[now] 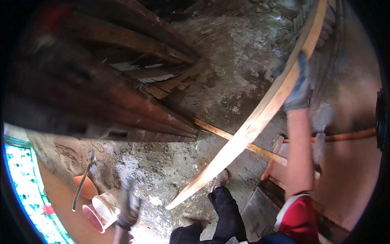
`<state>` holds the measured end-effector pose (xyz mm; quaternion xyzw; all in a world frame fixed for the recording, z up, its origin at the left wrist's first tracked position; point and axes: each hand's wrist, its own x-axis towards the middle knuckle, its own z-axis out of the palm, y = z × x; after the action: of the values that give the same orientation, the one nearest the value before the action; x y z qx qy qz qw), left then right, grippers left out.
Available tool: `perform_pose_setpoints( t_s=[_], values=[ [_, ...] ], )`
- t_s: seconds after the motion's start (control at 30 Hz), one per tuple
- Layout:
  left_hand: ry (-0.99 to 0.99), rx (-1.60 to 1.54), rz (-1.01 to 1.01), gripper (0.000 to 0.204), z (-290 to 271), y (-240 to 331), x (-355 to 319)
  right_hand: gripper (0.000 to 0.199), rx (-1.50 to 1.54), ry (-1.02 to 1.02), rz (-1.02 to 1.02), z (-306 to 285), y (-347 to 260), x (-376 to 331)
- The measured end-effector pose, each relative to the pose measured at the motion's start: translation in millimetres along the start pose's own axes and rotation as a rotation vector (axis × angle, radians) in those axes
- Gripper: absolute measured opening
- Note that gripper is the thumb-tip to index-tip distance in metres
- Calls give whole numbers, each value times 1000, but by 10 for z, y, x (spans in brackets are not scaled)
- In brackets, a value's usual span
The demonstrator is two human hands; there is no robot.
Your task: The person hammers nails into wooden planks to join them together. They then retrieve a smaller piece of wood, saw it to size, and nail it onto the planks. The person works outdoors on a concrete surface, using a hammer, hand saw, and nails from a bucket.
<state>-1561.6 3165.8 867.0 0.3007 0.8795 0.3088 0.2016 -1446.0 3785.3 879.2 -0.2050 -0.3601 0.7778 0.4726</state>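
Observation:
A long pale wooden board runs slantwise from the top right down to near my feet. My right hand, in a dark grey glove, is closed around the board's upper part, its arm stretched forward. Part of that grip is hidden behind the wood. My left hand, also gloved and somewhat blurred, is at the lower left with its fingers stretched out, apart from the board. Beside it are a whitish bucket and a red-lined bucket.
Large dark wooden beams fill the upper left. A narrow wooden strip passes beneath the board. An orange container and a bent bar lie by the buckets. At the right, a wooden frame adjoins the wall. The floor is rough and stained.

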Motion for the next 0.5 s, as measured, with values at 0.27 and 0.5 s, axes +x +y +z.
perform_pose_setpoints(
  t_s=[0.27, 0.5],
  values=[
    [-285, 52, -419, 113, -137, -847, -2661, 48, 268, 185, 200, 435, 1223, -2786],
    [-139, 305, -370, 76, -720, -2008, -5123, 47, 340, 203, 367, 1065, 1496, -5079]
  ],
)
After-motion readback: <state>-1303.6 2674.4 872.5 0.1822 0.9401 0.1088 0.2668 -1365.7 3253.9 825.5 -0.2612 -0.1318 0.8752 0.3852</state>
